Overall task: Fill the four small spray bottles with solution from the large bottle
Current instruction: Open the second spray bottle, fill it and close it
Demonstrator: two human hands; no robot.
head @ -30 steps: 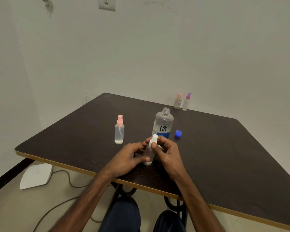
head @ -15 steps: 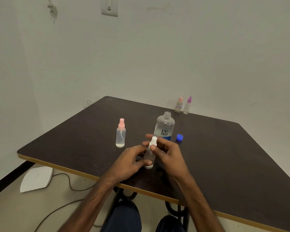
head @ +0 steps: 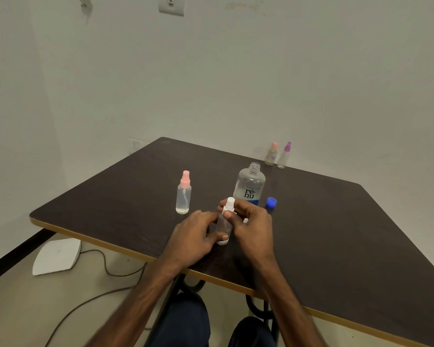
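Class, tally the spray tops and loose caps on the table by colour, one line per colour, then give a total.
Pink spray tops: 2
White spray top: 1
Purple spray top: 1
Blue loose cap: 1
Total: 5

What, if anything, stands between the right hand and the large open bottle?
Nothing visible. The large bottle stands just behind the right hand, which pinches the white-capped spray bottle; the blue cap lies beside, not between.

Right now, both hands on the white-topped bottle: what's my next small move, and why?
Probably turn the white top with the right hand, which pinches it, while the left hand steadies the bottle. The big bottle stands open.
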